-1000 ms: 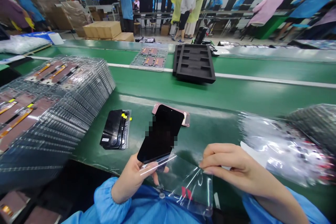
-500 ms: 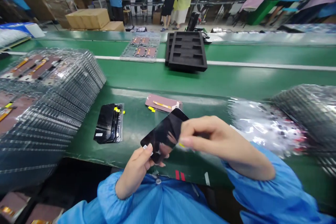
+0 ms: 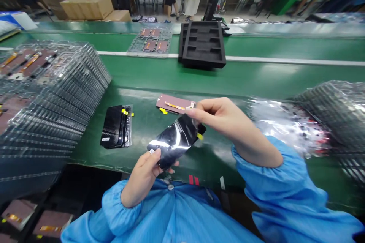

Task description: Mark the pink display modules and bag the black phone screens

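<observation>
My left hand (image 3: 145, 172) grips the lower left end of a black phone screen (image 3: 202, 130), thumb on top near a small white label and fingers underneath. A clear glossy film (image 3: 177, 136) covers most of the screen and bows up, with a curved white reflection. At the upper right end my right hand (image 3: 225, 115) pinches the film's edge. A yellow tab (image 3: 200, 136) sticks out at that end of the screen. Just beyond lie brown-backed screens (image 3: 176, 102) with an orange flex cable on top. To the left is a pile of black screens (image 3: 112, 126) with yellow tabs.
Tall stacks of clear plastic trays stand at left (image 3: 94, 68) and right (image 3: 339, 102). Clear plastic films (image 3: 285, 129) lie by the right stack. Across the green bench are a tray of brown-backed screens (image 3: 135, 47) and black foam trays (image 3: 203, 45). People stand farther back.
My right hand has moved up and left to the screen's upper end. The film there now lifts from the screen, and its reflection has turned bright and curved. The view has tilted down slightly.
</observation>
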`<state>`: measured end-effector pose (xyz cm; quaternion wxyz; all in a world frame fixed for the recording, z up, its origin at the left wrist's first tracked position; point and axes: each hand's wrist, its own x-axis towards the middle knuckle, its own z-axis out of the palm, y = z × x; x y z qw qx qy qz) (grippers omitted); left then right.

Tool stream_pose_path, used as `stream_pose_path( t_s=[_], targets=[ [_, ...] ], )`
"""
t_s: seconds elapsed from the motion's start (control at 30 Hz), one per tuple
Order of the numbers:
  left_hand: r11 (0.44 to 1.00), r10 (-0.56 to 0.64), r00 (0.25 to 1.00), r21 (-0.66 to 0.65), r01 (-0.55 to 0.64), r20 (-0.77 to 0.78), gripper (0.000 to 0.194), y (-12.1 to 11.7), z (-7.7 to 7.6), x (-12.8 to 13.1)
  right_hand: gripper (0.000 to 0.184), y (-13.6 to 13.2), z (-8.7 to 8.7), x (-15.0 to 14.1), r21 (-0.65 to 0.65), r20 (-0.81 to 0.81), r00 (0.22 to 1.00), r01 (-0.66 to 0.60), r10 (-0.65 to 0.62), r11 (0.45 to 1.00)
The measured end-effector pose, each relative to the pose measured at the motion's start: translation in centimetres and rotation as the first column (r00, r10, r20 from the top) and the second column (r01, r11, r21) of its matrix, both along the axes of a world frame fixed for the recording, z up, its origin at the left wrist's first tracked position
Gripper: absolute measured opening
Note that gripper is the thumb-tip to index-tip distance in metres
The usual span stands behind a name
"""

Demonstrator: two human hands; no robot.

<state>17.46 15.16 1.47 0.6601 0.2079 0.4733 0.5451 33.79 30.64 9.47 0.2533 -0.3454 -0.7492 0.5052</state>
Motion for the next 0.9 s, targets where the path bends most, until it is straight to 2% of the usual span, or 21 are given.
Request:
stream_pose_path(
  t_s=[0.1, 0.17, 0.2, 0.23, 0.3, 0.37, 0.4, 0.43, 0.47, 0.53, 0.6, 0.63, 0.77, 0.83, 0.9],
  targets=[
    [0.997, 0.066, 0.993, 0.043, -0.062, -0.094, 0.031, -0.2, -0.3, -0.9, 0.059, -0.6, 0.3, 0.7, 0.097, -0.021, 0.994, 0.105, -0.104, 0.990],
    [0.993, 0.103, 0.952, 0.083, -0.082, -0.289, 0.036, -0.6, -0.5, -1.7, 0.058, -1.1, 0.1, 0.7, 0.099, 0.011, 0.999, 0.045, -0.046, 0.994],
    [0.989, 0.125, 0.891, 0.123, -0.079, -0.435, 0.038, -0.8, -0.7, -2.0, 0.059, -1.5, -0.2, 0.5, 0.070, 0.042, 0.999, -0.035, 0.033, 0.997],
    [0.979, 0.165, 0.791, 0.193, -0.060, -0.589, 0.037, -1.1, -0.8, -2.4, 0.061, -1.8, -0.5, 0.1, 0.027, 0.071, 0.989, -0.132, 0.129, 0.991],
    [0.918, 0.305, 0.493, 0.389, 0.074, -0.815, 0.036, -1.5, -1.0, -3.2, 0.066, -2.5, -1.6, -1.2, -0.075, 0.086, 0.950, -0.295, 0.301, 0.952],
    [0.813, 0.474, 0.187, 0.509, 0.283, -0.860, 0.049, -1.7, -1.0, -4.1, 0.070, -3.1, -2.7, -3.1, -0.165, 0.025, 0.940, -0.332, 0.341, 0.929],
    [0.777, 0.528, 0.063, 0.511, 0.367, -0.847, 0.057, -1.9, -1.0, -4.6, 0.069, -3.3, -3.3, -4.2, -0.202, -0.020, 0.948, -0.315, 0.318, 0.927],
    [0.767, 0.552, -0.044, 0.486, 0.419, -0.833, 0.061, -2.0, -0.9, -5.1, 0.066, -3.5, -3.8, -5.3, -0.244, -0.063, 0.956, -0.292, 0.285, 0.925],
    [0.779, 0.551, -0.134, 0.450, 0.437, -0.824, 0.064, -2.2, -0.9, -5.6, 0.062, -3.7, -4.2, -6.5, -0.293, -0.103, 0.963, -0.269, 0.250, 0.917],
    [0.819, 0.522, -0.263, 0.392, 0.419, -0.811, 0.065, -2.8, -0.9, -6.7, 0.055, -4.0, -4.9, -8.8, -0.396, -0.163, 0.964, -0.260, 0.211, 0.881],
    [0.848, 0.499, -0.334, 0.370, 0.379, -0.800, 0.064, -3.5, -1.1, -7.8, 0.053, -4.1, -5.5, -10.9, -0.488, -0.198, 0.956, -0.289, 0.218, 0.824],
    [0.856, 0.495, -0.346, 0.377, 0.355, -0.797, 0.064, -4.0, -1.2, -8.4, 0.053, -4.2, -5.8, -11.9, -0.521, -0.214, 0.947, -0.318, 0.240, 0.792],
    [0.853, 0.522, -0.309, 0.486, 0.191, -0.795, 0.061, -5.3, -2.2, -11.0, 0.061, -3.9, -6.9, -14.9, -0.580, -0.282, 0.885, -0.464, 0.369, 0.670],
    [0.835, 0.541, -0.339, 0.539, 0.110, -0.770, 0.059, -5.4, -2.8, -12.6, 0.058, -3.7, -7.6, -15.8, -0.582, -0.263, 0.880, -0.471, 0.394, 0.663],
    [0.840, 0.516, -0.397, 0.540, 0.059, -0.759, 0.055, -5.3, -3.3, -14.3, 0.050, -3.4, -8.5, -16.2, -0.571, -0.223, 0.892, -0.447, 0.394, 0.689]
  ],
)
